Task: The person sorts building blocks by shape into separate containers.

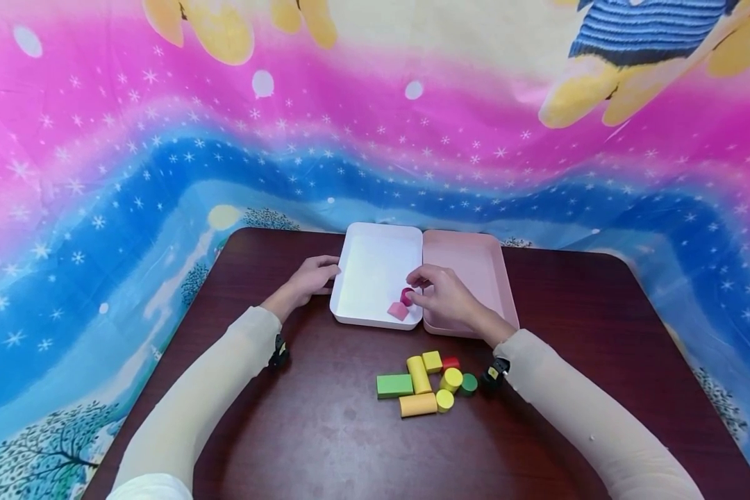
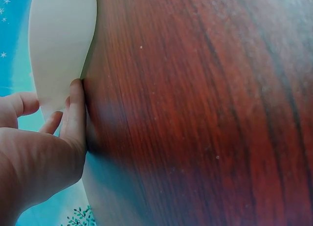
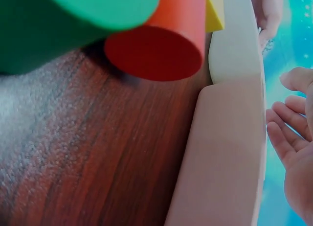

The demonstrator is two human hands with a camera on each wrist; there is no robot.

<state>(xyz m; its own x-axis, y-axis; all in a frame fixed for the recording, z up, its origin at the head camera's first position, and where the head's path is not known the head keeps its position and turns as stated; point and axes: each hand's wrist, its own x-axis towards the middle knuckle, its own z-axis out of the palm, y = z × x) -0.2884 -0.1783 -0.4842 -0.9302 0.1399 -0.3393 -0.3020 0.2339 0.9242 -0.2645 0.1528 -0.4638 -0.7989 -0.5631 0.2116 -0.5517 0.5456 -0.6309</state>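
Perhaps a brush from the right hand [image 1: 442, 297], fingers parted, could topple the crimson block [image 1: 406, 297]; the left hand [image 1: 312, 278], fingers straight, might push the tray [image 1: 371, 274] askew.

The head view is bright and evenly lit, its colours vivid; the white tray [image 1: 369, 271] looks nearly washed out, and a soft sheen lies on the bench [image 1: 300, 430] toward six o'clock. In the left wrist view, pale glare hazes the bench at one o'clock. The right wrist view has grainy glare at nine, dark shadow beside the red cylinder [image 3: 156, 52], and a close, soft-edged green block [image 3: 63, 30] at eleven.
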